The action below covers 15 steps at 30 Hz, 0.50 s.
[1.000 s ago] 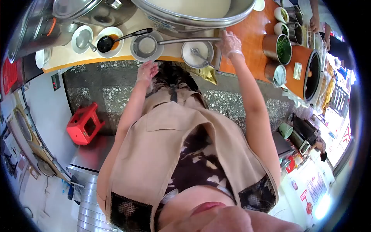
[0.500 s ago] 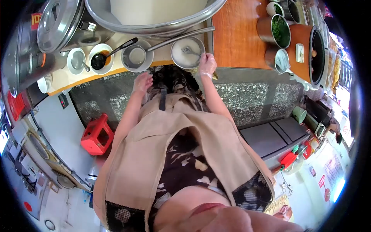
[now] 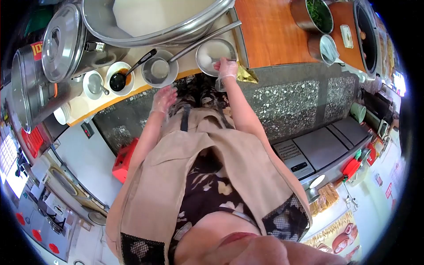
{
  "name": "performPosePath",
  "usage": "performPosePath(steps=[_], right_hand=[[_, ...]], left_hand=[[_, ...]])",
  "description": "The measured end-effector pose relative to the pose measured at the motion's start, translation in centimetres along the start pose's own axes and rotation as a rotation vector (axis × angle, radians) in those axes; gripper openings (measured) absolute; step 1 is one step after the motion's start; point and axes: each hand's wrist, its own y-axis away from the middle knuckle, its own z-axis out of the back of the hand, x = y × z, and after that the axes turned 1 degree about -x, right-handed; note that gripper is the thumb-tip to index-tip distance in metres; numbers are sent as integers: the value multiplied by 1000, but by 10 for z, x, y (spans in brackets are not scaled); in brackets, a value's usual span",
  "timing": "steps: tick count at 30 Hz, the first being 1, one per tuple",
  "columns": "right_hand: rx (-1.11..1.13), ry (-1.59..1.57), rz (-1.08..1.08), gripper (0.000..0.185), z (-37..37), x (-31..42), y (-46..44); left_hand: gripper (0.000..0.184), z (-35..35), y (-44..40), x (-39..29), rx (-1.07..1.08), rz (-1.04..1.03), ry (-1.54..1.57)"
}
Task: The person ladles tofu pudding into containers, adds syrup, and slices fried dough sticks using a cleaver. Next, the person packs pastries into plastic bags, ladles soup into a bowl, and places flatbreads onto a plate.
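Observation:
My right hand (image 3: 227,70), in a clear glove, is closed on the handle of a spoon over a metal bowl of white contents (image 3: 213,52). My left hand (image 3: 164,100), also gloved, hangs with fingers apart in front of the counter edge, holding nothing. Above it, a long-handled ladle (image 3: 160,69) rests in a metal bowl (image 3: 172,73), its handle slanting up to the right. Left of that, a black ladle (image 3: 118,81) lies in a white bowl with dark sauce (image 3: 126,67).
A large metal pot of white liquid (image 3: 154,37) stands behind the bowls. Left are a lidded metal pot (image 3: 64,42) and a small white bowl (image 3: 93,85). Containers with greens (image 3: 316,15) stand at right. A red stool (image 3: 123,161) is on the floor.
My right hand has gone from the long ladle's handle end to the spoon in the metal bowl. My left hand stays apart-fingered near the counter. The view has shifted and turned.

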Motion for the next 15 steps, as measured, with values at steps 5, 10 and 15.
performPosePath(steps=[5, 10, 15], right_hand=[[-20, -252, -110, 18, 20, 25, 15], [0, -173, 38, 19, 47, 46, 25], [75, -211, 90, 17, 81, 105, 27]], left_hand=[[42, -6, -2, -3, 50, -61, -34], [41, -20, 3, -3, 56, -94, -49], [37, -43, -3, -2, 28, -123, 58]])
